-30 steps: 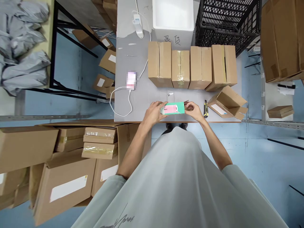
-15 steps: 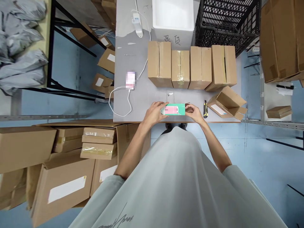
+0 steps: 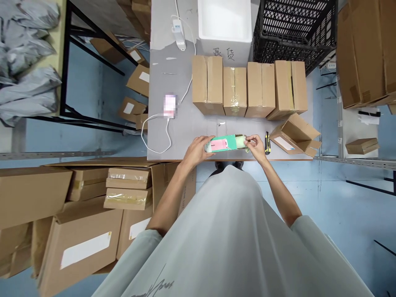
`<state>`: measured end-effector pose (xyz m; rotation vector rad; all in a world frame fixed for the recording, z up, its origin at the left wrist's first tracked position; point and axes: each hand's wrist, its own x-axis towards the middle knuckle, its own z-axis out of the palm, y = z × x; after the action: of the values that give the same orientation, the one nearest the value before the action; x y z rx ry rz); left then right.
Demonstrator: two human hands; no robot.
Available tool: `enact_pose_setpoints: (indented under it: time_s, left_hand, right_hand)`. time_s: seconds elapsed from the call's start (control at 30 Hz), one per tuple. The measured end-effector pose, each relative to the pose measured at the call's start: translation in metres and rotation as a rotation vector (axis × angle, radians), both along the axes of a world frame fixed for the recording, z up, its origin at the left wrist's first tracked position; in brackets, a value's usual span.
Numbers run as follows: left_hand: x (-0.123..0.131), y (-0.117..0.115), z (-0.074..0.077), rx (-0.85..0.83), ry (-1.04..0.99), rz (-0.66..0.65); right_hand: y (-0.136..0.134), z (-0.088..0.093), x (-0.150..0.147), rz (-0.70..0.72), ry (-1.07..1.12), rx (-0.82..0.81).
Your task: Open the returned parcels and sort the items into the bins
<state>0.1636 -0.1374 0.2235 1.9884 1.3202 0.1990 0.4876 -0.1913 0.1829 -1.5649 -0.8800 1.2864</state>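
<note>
My left hand [image 3: 197,150] grips the left end of a small green carton [image 3: 230,142] with a pink picture on its front. Out of the carton's right end sticks a pale green item [image 3: 240,142], partly inside; its kind I cannot make out. The fingers of my right hand [image 3: 256,147] pinch the outer end of this item. A yellow and black utility knife [image 3: 267,142] lies on the table just right of my right hand. Beyond it rests an opened cardboard box [image 3: 293,134] with a white label, its flaps spread.
Several taped cardboard boxes [image 3: 207,80] stand in a row behind my hands. Farther back are a white bin [image 3: 225,43] and a black plastic crate [image 3: 293,45]. A white cable [image 3: 169,134] and a power strip [image 3: 179,35] lie at left. Stacked cartons [image 3: 128,198] fill the lower left.
My right hand has moved right, drawing the pale green item partly out of the carton. My left hand and the carton have shifted slightly left, and the carton is now tilted.
</note>
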Motion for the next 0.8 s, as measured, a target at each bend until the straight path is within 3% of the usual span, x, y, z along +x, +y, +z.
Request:
enact_pose_setpoints:
  time_s: [0.2, 0.3, 0.47, 0.57, 0.67, 0.8]
  left_hand:
    - [0.005, 0.0, -0.005, -0.019, 0.004, 0.02]
    - [-0.004, 0.003, -0.014, -0.04, 0.016, 0.02]
    - [-0.027, 0.011, -0.046, -0.064, 0.174, 0.179]
    - [-0.026, 0.012, -0.069, -0.122, 0.258, 0.305]
    - [-0.014, 0.011, -0.086, -0.184, 0.228, 0.381]
    - [0.002, 0.008, -0.099, -0.248, 0.225, 0.428]
  right_hand:
    - [0.005, -0.006, -0.001, 0.003, 0.011, -0.006]
    - [0.009, -0.006, 0.011, -0.075, 0.027, -0.002]
    - [0.017, -0.002, 0.053, -0.282, -0.042, 0.07]
    - [0.02, 0.003, 0.069, -0.368, -0.009, 0.066]
    - [0.02, 0.012, 0.073, -0.358, 0.04, 0.044]
    - [0.017, 0.021, 0.067, -0.243, 0.07, 0.009]
